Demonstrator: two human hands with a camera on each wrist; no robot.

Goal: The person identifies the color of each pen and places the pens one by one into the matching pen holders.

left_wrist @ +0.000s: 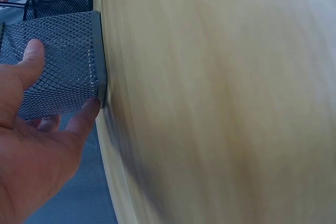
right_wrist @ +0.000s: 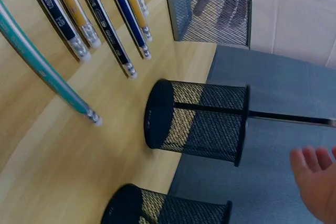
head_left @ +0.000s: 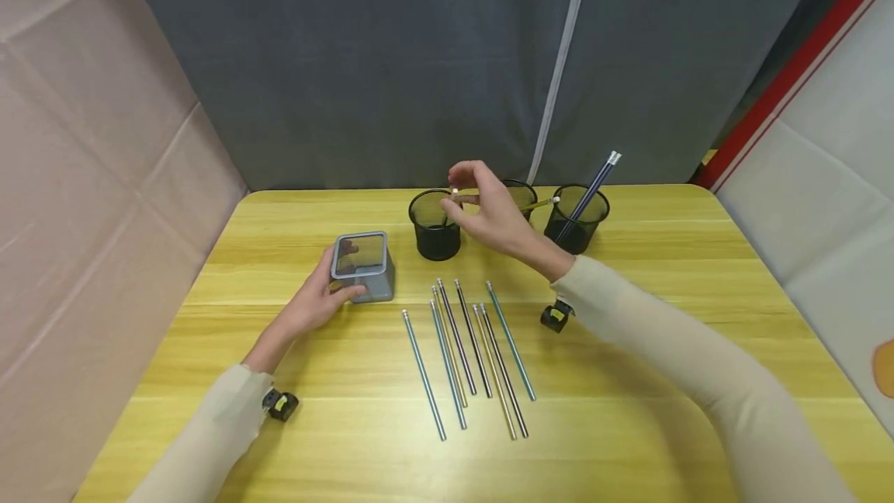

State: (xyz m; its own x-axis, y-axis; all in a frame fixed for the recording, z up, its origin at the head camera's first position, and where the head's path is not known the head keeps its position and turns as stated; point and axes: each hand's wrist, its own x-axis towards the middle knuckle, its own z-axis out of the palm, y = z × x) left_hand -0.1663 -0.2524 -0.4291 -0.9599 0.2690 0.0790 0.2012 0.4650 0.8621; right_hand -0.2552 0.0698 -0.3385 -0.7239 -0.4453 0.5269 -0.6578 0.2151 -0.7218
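My left hand (head_left: pixel 317 297) holds a grey square mesh pen holder (head_left: pixel 377 286) on the table, thumb on one side and fingers round another. The right hand (head_left: pixel 489 212) is above the leftmost black round mesh pen cup (head_left: pixel 438 243), thumb and fingers spread. A pencil (right_wrist: pixel 294 118) leans in that cup, its upper end between thumb and fingers in the head view. In the right wrist view the fingers (right_wrist: pixel 310 158) show a gap from it. Several teal, gold and dark pencils (head_left: pixel 457 336) lie in front, eraser ends away from me.
Behind my right hand stands a second black mesh cup (head_left: pixel 522 191) with a yellow pencil (head_left: pixel 543 203) leaning out. Beside it, a third cup (head_left: pixel 576 239) contains dark blue pencils (head_left: pixel 597 179). A grey curtain (head_left: pixel 384 84) hangs past the table's far edge.
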